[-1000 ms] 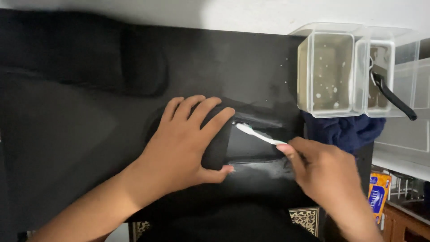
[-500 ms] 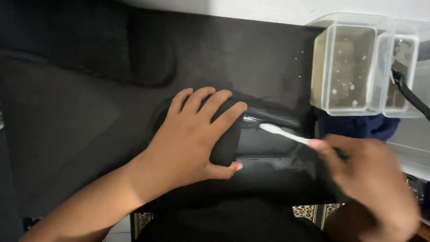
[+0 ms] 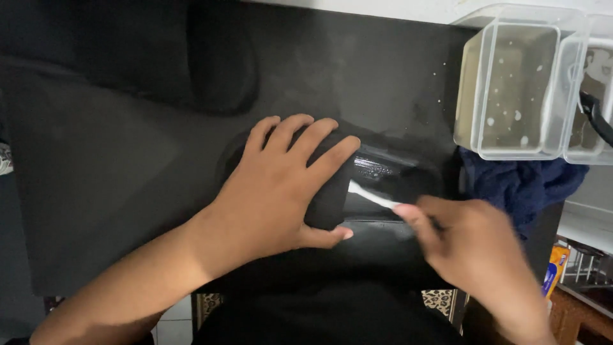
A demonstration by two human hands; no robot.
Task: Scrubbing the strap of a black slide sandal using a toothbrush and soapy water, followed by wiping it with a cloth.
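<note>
I see left hand (image 3: 281, 185) spread flat on black shoe (image 3: 332, 191), frame centre | right hand (image 3: 472, 255) pinching white toothbrush (image 3: 372, 197) | brush axis runs up-left from grip, head beside left fingers

dim overall | glare on wet black surface (image 3: 377, 167) | right hand (image 3: 472, 249) motion-blurred

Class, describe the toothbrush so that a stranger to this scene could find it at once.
Start at the black table and find the black shoe under the left hand. The toothbrush runs from the right hand to the shoe, the only thin white thing among dark ones.
</note>
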